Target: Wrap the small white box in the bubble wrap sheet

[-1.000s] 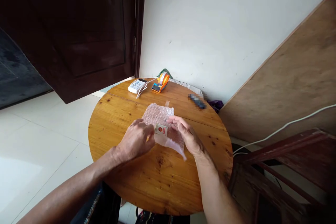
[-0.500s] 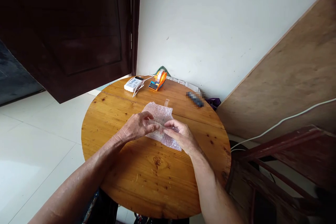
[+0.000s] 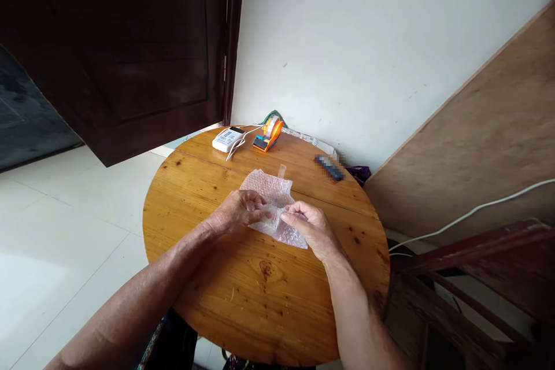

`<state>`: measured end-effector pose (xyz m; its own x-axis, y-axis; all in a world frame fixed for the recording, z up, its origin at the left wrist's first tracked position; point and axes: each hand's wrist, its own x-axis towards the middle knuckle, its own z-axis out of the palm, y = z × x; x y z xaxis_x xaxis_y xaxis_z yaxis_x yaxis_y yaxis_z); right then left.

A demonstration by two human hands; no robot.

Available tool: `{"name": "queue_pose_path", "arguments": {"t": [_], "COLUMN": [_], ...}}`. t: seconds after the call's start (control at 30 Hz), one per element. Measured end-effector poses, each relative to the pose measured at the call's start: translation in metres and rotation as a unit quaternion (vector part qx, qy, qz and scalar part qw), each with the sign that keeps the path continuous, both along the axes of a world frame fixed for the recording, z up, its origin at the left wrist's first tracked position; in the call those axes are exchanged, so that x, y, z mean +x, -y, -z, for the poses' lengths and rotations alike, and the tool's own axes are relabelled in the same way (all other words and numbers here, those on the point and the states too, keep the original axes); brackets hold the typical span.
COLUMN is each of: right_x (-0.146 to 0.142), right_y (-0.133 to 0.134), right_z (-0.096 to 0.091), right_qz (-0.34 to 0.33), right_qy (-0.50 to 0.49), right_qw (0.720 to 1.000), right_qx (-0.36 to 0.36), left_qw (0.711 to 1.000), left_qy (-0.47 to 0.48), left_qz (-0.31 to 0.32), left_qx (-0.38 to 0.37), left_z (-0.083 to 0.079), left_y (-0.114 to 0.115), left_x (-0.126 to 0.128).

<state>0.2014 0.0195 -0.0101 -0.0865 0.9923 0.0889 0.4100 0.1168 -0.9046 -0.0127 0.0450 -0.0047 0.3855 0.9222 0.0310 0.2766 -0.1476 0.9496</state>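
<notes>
A sheet of bubble wrap (image 3: 271, 186) lies on the round wooden table (image 3: 260, 300). Over its lower half, a small clear plastic packet (image 3: 273, 219) is held between my two hands. My left hand (image 3: 240, 209) has its fingers curled and pinches the packet's left side. On the right side, my right hand (image 3: 306, 222) grips the packet's edge between thumb and forefinger. What is inside the packet is too small to make out. A short strip of clear tape (image 3: 281, 171) sticks out just beyond the wrap's far edge.
At the table's far side are a white device with a cord (image 3: 228, 139) and an orange tape dispenser (image 3: 269, 134). A blurred dark object (image 3: 329, 167) lies at the right rear. A dark door (image 3: 173, 69) stands at left, and a red wooden frame (image 3: 472, 248) at right.
My fingers have shifted on the clear packet, and more of it shows between my hands. The whole view has moved slightly, placing the table further right. The bubble wrap stays under my hands.
</notes>
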Motion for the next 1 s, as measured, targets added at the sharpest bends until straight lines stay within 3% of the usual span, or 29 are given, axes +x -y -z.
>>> {"name": "queue_pose_path", "arguments": {"t": [0.53,1.0], "right_x": [-0.0003,-0.0017], "right_y": [-0.0032,-0.0025], "right_z": [0.0060,0.0064], "right_qz": [0.001,0.015], "right_qy": [-0.012,-0.016], "right_qw": [1.000,1.000], "right_qx": [0.014,0.011], "left_qw": [0.998,0.999], "left_qy": [0.023,0.026], "left_qz": [0.005,0.001], "left_qx": [-0.059,-0.045], "left_z": [-0.0011,0.0074], "left_y": [-0.0010,-0.0066], "left_x": [-0.0021,0.0032]}}
